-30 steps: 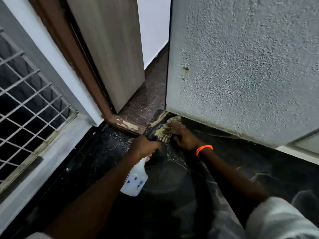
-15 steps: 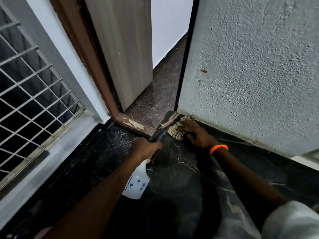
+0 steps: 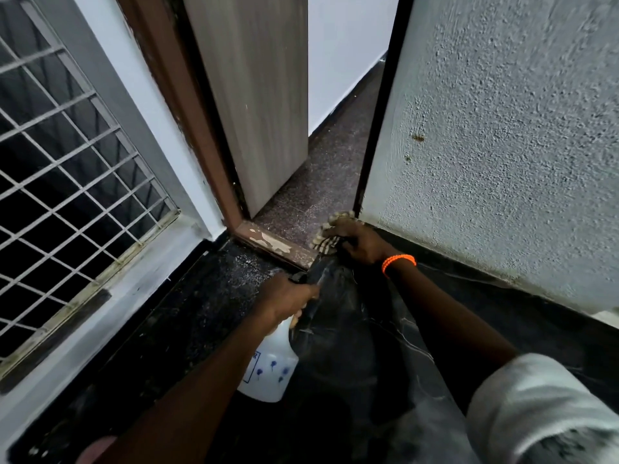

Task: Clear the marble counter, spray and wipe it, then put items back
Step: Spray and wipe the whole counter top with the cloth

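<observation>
Wiping step looks underway: right hand (image 3: pixel 360 241) scrunches the striped beige rag (image 3: pixel 324 241) into the black marble surface (image 3: pixel 368 329) corner, left hand (image 3: pixel 284 301) clenching the white plastic spray bottle (image 3: pixel 271 373), probably sweeping outward next.

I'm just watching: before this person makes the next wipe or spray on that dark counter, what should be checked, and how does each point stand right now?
1. Cloth in the grip of the right hand: ok, the striped cloth is bunched under its fingers.
2. Cloth on the marble counter: ok, pressed into the far corner beside the textured wall.
3. Spray bottle held securely: ok, the left hand is closed around its neck.
4. Nozzle aimed at the counter: cannot tell, the hand hides it.
5. Counter cleared of items: ok in the visible part.
6. Liquid left in the bottle: cannot tell, it is opaque white.
</observation>
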